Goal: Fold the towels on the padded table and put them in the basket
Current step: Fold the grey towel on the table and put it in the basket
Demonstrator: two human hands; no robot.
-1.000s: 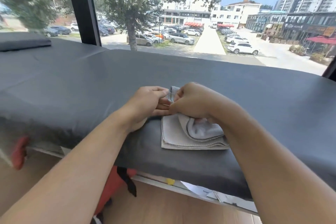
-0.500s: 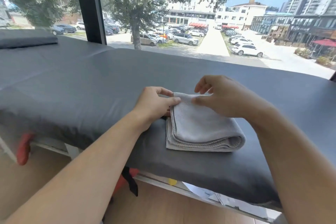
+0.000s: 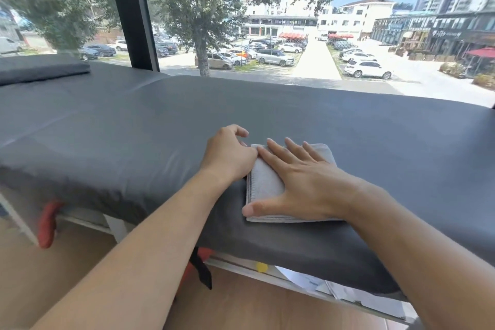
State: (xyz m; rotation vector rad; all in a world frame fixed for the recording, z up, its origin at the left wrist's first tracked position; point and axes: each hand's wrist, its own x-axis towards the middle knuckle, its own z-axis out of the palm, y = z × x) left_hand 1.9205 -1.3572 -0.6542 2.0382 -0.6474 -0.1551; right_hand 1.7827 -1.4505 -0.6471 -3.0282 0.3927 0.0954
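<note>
A small light grey towel [image 3: 263, 186], folded into a thick rectangle, lies near the front edge of the dark grey padded table [image 3: 128, 131]. My right hand [image 3: 297, 182] rests flat on top of it, palm down, fingers spread, covering most of the towel. My left hand [image 3: 227, 155] sits curled against the towel's left far corner, fingers loosely bent, touching the edge; whether it pinches the cloth is hidden. No basket is in view.
A folded dark grey pad [image 3: 40, 68] lies at the far left of the table. A black window post [image 3: 131, 11] stands behind. Red items [image 3: 47, 225] and papers [image 3: 334, 289] sit under the table's front edge.
The towel's last fold was laid over. My right hand dropped from above the towel and now presses flat on it; my left hand stayed at the left corner.
</note>
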